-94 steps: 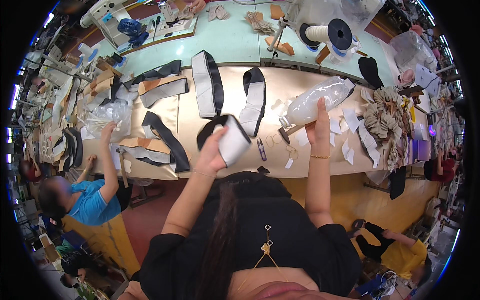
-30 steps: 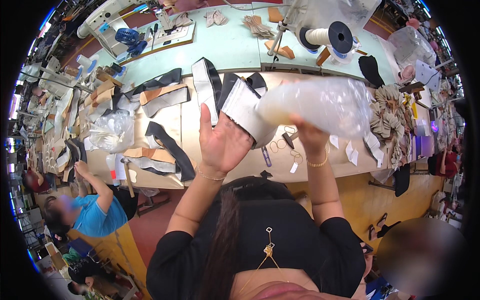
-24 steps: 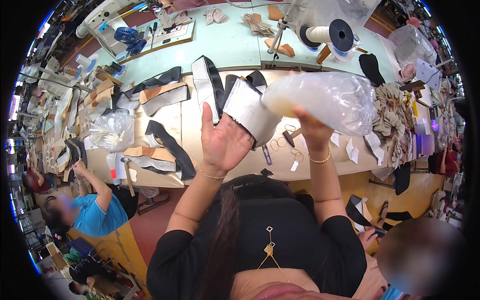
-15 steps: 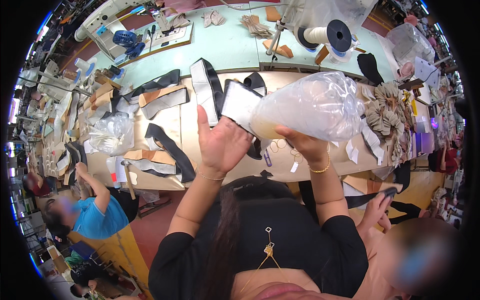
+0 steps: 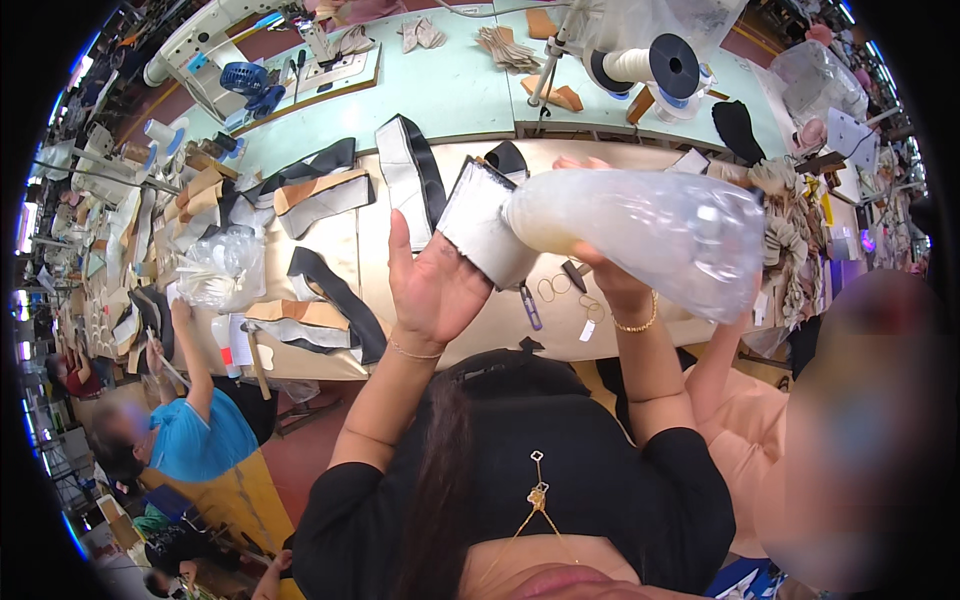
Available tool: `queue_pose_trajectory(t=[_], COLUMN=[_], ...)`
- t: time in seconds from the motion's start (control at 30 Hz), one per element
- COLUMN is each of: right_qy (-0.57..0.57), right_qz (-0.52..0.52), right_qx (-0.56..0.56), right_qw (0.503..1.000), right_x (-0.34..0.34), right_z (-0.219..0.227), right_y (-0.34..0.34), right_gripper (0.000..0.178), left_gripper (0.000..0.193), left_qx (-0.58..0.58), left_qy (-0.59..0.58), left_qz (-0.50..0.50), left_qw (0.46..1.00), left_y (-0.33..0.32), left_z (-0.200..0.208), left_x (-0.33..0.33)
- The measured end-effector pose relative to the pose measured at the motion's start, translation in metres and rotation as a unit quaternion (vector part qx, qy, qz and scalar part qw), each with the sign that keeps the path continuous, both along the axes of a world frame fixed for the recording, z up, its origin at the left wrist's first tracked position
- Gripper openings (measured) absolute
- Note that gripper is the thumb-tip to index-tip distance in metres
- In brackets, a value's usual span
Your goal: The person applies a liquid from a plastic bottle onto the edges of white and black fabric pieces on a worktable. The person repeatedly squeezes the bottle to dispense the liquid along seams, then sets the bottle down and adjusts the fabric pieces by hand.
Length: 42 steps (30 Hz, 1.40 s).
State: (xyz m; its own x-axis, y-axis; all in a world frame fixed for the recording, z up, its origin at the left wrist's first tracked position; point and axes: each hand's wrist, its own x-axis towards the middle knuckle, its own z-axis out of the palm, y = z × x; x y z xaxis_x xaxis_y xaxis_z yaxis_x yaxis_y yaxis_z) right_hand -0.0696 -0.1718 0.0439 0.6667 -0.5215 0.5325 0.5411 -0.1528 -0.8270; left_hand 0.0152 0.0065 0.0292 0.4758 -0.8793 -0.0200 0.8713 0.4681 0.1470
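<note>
My right hand [image 5: 612,275] is wrapped round a large clear plastic bottle [image 5: 650,225] with whitish contents. The bottle lies nearly on its side, its narrow end against a strip with a white face and black edge [image 5: 480,210]. That strip lies over the fingers of my left hand [image 5: 438,290], which is palm up with the thumb stretched away. The strip hides most of the left fingers. Under my hands on the table are purple thread snips [image 5: 531,308] and several thin rings [image 5: 552,290].
Black, white and tan strips [image 5: 325,200] lie across the brown-covered table [image 5: 450,350]. Behind it, a pale green table holds a sewing machine [image 5: 215,70], a small blue fan [image 5: 252,85] and a large thread spool [image 5: 630,68]. Co-workers sit at left [image 5: 200,430] and close right [image 5: 745,470].
The bottle has swung to lie flatter, its wide end moving right and down. The strip on my left hand has tilted. The right co-worker's arm has moved up beside the bottle.
</note>
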Motion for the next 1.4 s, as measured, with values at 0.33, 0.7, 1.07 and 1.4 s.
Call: queue_pose_trajectory(t=[0.33,0.7,1.07,1.4], right_qy=[0.067,0.023,0.058,0.027], right_qz=[-0.188,-0.232,-0.176,-0.122], right_qx=[-0.094,-0.058,0.034,-0.171], right_qw=[0.975,0.971,0.982,0.977], right_x=[0.011,0.006,0.020,0.021], right_z=[0.009,0.016,0.003,0.016], right_y=[0.001,-0.013,0.004,-0.003], right_gripper=[0.040,0.040,0.044,0.038], left_gripper=[0.088,0.082,0.076,0.074], left_qx=[0.106,0.098,0.201,0.205], left_qy=[-0.074,0.001,-0.147,-0.171], left_qz=[0.003,0.013,0.069,0.063], left_qw=[0.992,0.995,0.966,0.962], left_y=[0.000,0.002,0.006,0.011], left_z=[-0.011,-0.007,-0.014,-0.020], left_x=[-0.003,0.019,0.000,0.000])
